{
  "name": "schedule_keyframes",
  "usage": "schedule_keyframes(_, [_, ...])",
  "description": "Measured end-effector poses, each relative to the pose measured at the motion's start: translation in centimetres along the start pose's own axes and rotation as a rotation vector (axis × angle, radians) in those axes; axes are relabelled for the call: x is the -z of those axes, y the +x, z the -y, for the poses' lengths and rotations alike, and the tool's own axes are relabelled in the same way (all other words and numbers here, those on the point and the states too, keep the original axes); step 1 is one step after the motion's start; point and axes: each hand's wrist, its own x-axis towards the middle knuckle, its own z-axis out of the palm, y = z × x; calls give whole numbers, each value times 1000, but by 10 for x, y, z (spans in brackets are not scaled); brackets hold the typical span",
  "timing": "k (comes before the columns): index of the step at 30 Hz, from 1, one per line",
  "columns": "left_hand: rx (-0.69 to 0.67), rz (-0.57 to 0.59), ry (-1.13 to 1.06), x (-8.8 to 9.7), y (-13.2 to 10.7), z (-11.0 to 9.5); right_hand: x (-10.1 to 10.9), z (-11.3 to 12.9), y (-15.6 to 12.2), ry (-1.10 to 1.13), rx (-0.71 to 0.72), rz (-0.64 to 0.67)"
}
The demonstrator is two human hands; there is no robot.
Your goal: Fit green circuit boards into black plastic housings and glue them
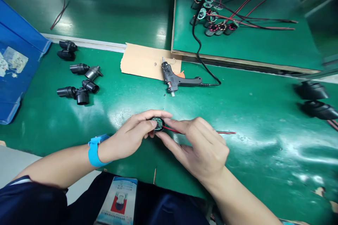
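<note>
A single camera up on the head, peering forward and steeply down over the green bench point(250, 102)! It's close in: left hand point(132, 135) and right hand point(202, 147) land just below mid-frame, forearms point(245, 193) running in from the lower edges, badge point(128, 207) at the bottom. Raised shelf point(253, 49) far off, upper right; the black parts point(320, 109) at the right edge look smeared, perhaps by the lens.

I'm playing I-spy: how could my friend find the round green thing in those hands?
On the big green table, spot the blue wristband and follow that arm to the left hand. In its fingers, with the right hand at its edge, is a small round green circuit board trailing red wire. Similar boards lie on the raised shelf, but only this one is held.
</note>
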Motion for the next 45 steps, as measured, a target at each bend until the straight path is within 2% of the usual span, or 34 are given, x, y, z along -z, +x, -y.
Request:
schedule_keyframes(5, [-140, 22, 63, 4, -3, 4, 3, -3, 0, -18, -1, 6])
schedule_keyframes(10, [-295, -32, 280, 7, -6, 1, 15, -7, 4, 73, -45, 86])
schedule_keyframes(14, [-356, -51, 353, 7, -8, 0, 21, -7, 6, 92, -63, 73])
schedule_keyframes(18, [-371, -60, 376, 8, -6, 2, 20, -8, 3, 50, -47, 45])
schedule_keyframes(21, [-325, -68, 344, 10, -5, 3, 20, -9, 3, -18, -6, 44])
schedule_keyframes(25, [-284, -90, 355, 11, -3, 2, 25, -7, 3, -46, -25, 50])
schedule_keyframes(28, [-221, -166, 472, 10, 0, 4, 40, -7, -3, -110, -27, 159])
schedule_keyframes(31, [-174, -219, 591, 11, 7, 12, 67, -11, -22, -222, -95, 206])
schedule_keyframes(33, [-176, -180, 700, 12, 17, 15, 88, -13, -43, -275, -175, 198])
schedule_keyframes(35, [-218, -95, 816, 9, 33, 13, 109, -13, -69, -302, -278, 193])
schedule_keyframes(38, [-330, 56, 962, -16, 68, -1, 132, -13, -108, -336, -471, 163])
schedule_keyframes(42, [-481, 210, 1098, -80, 128, -25, 147, -34, -151, -461, -679, 58])
schedule_keyframes(45, [-589, 189, 1227, -129, 180, -36, 156, -64, -167, -569, -770, -31])
